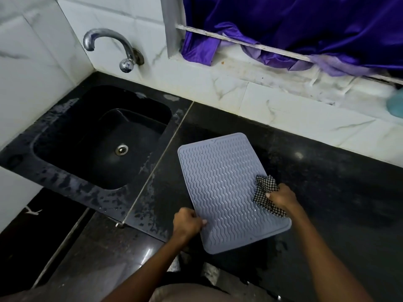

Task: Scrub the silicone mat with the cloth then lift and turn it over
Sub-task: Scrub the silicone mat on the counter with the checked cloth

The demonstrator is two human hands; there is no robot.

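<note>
We see the left hand [189, 223] pinching the mat [229, 190] edge lower centre, right hand [281, 198] clutching the cloth [266, 194]; hard scrubbing could skid the mat across the slick counter [327, 192].

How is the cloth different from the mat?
The cloth is black-and-white checked; the mat is plain grey-blue with wavy ridges. The cloth is small and bunched up; the mat is bigger and lies flat. The right hand grips the cloth; the left hand holds the mat's edge. Both are over the dark counter.
</note>
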